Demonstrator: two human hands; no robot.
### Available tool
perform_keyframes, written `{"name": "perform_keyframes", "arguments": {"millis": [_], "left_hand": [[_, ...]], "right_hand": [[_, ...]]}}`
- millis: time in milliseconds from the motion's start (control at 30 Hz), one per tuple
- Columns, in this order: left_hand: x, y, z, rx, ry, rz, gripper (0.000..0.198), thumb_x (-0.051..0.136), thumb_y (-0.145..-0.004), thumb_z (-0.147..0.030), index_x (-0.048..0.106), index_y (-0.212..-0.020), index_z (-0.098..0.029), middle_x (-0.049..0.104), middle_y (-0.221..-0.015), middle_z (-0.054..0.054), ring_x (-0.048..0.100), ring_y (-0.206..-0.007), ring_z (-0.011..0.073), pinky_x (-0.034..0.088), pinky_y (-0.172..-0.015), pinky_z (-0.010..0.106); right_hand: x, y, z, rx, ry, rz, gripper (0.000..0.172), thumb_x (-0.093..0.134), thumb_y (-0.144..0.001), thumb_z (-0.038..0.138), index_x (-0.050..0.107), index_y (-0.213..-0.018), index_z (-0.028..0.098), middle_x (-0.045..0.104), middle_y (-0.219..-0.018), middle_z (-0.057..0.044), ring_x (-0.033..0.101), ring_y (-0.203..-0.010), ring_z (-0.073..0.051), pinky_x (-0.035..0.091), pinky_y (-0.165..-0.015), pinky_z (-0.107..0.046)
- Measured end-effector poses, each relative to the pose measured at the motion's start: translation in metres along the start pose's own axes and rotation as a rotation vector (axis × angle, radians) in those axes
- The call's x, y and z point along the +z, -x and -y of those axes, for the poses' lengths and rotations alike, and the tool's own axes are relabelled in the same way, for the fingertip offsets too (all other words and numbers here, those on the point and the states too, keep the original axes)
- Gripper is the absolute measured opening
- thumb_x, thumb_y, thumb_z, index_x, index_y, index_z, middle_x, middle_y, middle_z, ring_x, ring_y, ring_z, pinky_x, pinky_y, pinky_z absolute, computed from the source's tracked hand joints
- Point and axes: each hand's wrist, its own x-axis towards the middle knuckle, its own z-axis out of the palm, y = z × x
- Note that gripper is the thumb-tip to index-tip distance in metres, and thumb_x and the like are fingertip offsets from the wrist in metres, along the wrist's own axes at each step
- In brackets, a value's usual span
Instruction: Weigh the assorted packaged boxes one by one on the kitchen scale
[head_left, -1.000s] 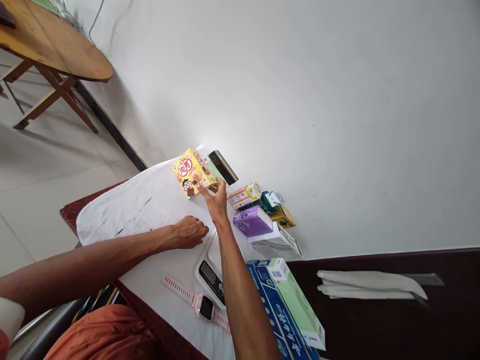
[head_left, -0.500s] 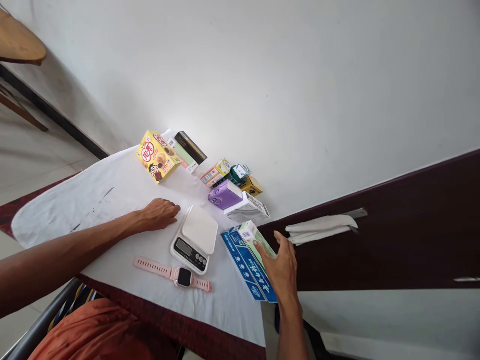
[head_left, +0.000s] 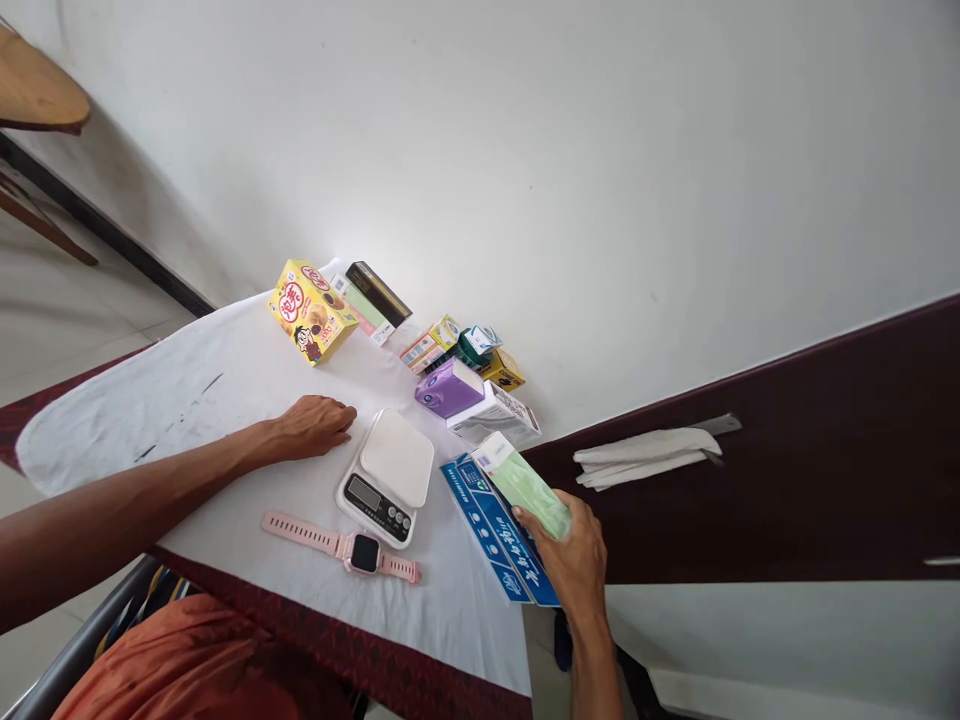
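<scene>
My right hand grips the near end of a green and white carton, thumb on one side and fingers round the other. The carton is tilted above a blue box with white lettering on the table's right edge. My left hand rests on the white cloth with its fingers curled in, and nothing shows in it. Just right of it sits a white kitchen scale with a bare platform. A pink smartwatch lies stretched out in front of the scale.
Along the wall side stand a yellow snack box, a black box, a purple pack, a white box and several small cartons. A white cloth hangs on a handle at the right. The table's front edge is dark red.
My right hand has closed round the green and white carton and raised it off the blue box, its near end swinging right. My left hand stays by the scale; the view has shifted slightly.
</scene>
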Motion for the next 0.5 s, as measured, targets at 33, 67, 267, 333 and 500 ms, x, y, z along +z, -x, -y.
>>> {"name": "perform_keyframes", "arguments": {"millis": [33,67,267,333,500], "left_hand": [[0.001,-0.001,0.001,0.005,-0.003,0.0,0.011,0.052,-0.098,-0.026,0.062,-0.097,-0.02,0.074,-0.102,0.009,0.069,-0.095,0.0257,0.045,-0.073,0.032],[0.001,-0.001,0.001,0.01,-0.005,-0.003,0.011,0.052,-0.098,-0.026,0.062,-0.097,-0.02,0.074,-0.102,0.009,0.069,-0.096,0.0258,0.045,-0.074,0.033],[0.008,-0.001,0.005,0.028,-0.009,-0.027,0.013,0.051,-0.098,-0.024,0.062,-0.098,-0.019,0.075,-0.102,0.012,0.071,-0.096,0.0273,0.047,-0.074,0.034],[0.009,0.0,0.005,0.03,-0.005,-0.035,0.016,0.048,-0.1,-0.023,0.062,-0.098,-0.018,0.075,-0.102,0.013,0.071,-0.096,0.0278,0.048,-0.073,0.035],[0.005,0.0,0.003,-0.004,0.011,-0.05,0.019,0.045,-0.095,-0.009,0.062,-0.097,-0.017,0.075,-0.099,0.013,0.072,-0.093,0.027,0.048,-0.07,0.033]], "right_hand": [[-0.001,0.001,0.01,-0.039,-0.005,-0.031,0.069,0.067,-0.072,0.073,0.062,-0.115,0.02,0.066,-0.116,-0.013,0.057,-0.111,-0.036,0.046,-0.095,-0.049],[-0.001,0.002,0.021,-0.078,-0.017,-0.042,0.067,0.067,-0.073,0.072,0.062,-0.116,0.021,0.066,-0.115,-0.013,0.057,-0.111,-0.036,0.046,-0.094,-0.048],[0.036,0.023,0.1,-0.266,-0.19,0.13,0.056,0.072,-0.08,0.059,0.061,-0.12,0.022,0.066,-0.117,-0.011,0.06,-0.112,-0.032,0.049,-0.094,-0.045],[0.055,0.032,0.115,-0.297,-0.237,0.184,0.053,0.072,-0.081,0.057,0.061,-0.119,0.022,0.067,-0.116,-0.011,0.061,-0.112,-0.032,0.049,-0.096,-0.046],[0.082,0.042,0.118,-0.267,-0.308,0.268,0.057,0.072,-0.082,0.057,0.061,-0.125,0.02,0.067,-0.122,-0.014,0.061,-0.117,-0.033,0.05,-0.1,-0.05]]}}
